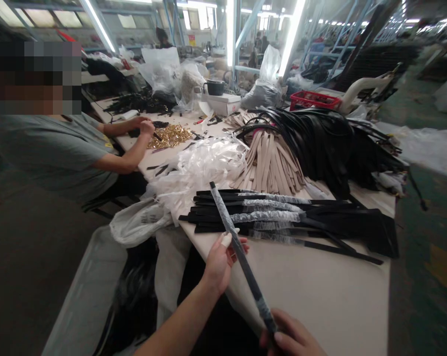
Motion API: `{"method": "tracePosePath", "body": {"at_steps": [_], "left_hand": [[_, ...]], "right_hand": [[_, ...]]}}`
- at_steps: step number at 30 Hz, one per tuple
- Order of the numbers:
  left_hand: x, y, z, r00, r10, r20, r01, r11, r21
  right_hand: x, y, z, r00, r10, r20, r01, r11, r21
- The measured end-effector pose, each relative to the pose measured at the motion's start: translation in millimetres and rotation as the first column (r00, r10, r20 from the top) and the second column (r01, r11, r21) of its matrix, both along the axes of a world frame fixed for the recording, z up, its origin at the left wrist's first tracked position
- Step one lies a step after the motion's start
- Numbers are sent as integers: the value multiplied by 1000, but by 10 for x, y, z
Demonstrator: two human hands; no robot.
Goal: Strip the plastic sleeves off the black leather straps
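Observation:
A long black strap (250, 273), partly covered in clear plastic film, slants across the front of the table. My left hand (219, 259) grips it near its middle, with a white cover on one fingertip. Its lower end is pinched in my right hand (292, 336), at the bottom edge of the view. Beyond the strap's upper part lies a row of black straps (208, 210), several with crinkled clear film (270, 216) around them. Crumpled clear plastic film (212, 160) is heaped behind the row on the left.
Beige strips (271, 160) and a large bundle of black straps (320, 143) lie at the back right. A co-worker (60, 148) sits at left, hands over gold-coloured metal pieces (169, 136). A grey bin (86, 291) stands below the table (320, 291). Farther back are a red basket (314, 100) and white box (223, 105).

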State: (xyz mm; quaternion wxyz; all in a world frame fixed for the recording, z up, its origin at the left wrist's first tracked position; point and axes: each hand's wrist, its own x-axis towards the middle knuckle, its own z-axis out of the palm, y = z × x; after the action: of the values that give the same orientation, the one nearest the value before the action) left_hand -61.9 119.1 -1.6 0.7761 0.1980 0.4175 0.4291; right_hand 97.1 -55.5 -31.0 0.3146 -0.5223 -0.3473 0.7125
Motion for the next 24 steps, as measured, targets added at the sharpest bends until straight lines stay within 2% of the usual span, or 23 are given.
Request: {"method": "tracePosePath", "body": {"at_steps": [2, 4, 6, 7, 10, 13, 15, 17, 19, 21, 23, 24], "left_hand": [[35, -14, 15, 997, -41, -72, 47, 996, 80], [75, -91, 23, 985, -149, -87, 158, 982, 104], [76, -57, 52, 973, -230, 7, 229, 970, 83], [56, 32, 80, 968, -237, 78, 231, 970, 73], [-56, 525, 193, 959, -179, 219, 167, 983, 75], [-157, 1003, 277, 987, -62, 148, 39, 987, 157], [-162, 1130, 300, 994, 22, 105, -47, 969, 242], [-109, 1089, 311, 996, 8, 88, -36, 947, 319], [-20, 943, 323, 997, -65, 41, 44, 920, 389], [70, 776, 343, 992, -116, -49, 125, 884, 449], [131, 645, 364, 984, -104, -143, 161, 864, 477], [145, 599, 372, 980, -87, -181, 166, 858, 486]], "right_hand": [[-44, 261, 92, 991, -79, -107, 81, 997, 7], [-139, 570, 167, 987, -147, -69, 151, 987, 49], [-247, 812, 197, 982, -191, -2, 190, 976, 108], [-294, 879, 193, 981, -193, 8, 190, 973, 129], [-383, 845, 115, 992, -110, -55, 115, 989, 97], [-379, 658, 40, 991, -28, -128, 28, 1000, 1], [-330, 635, 74, 993, 27, -116, -27, 1000, 3], [-264, 785, 209, 1000, 28, 1, -28, 991, 127], [-202, 1110, 429, 980, -106, 170, 43, 940, 339], [-159, 1537, 689, 935, -246, 257, 79, 848, 524], [-138, 1954, 944, 869, -326, 373, -40, 704, 709], [-132, 2126, 1062, 859, -327, 394, -89, 662, 744]]}}
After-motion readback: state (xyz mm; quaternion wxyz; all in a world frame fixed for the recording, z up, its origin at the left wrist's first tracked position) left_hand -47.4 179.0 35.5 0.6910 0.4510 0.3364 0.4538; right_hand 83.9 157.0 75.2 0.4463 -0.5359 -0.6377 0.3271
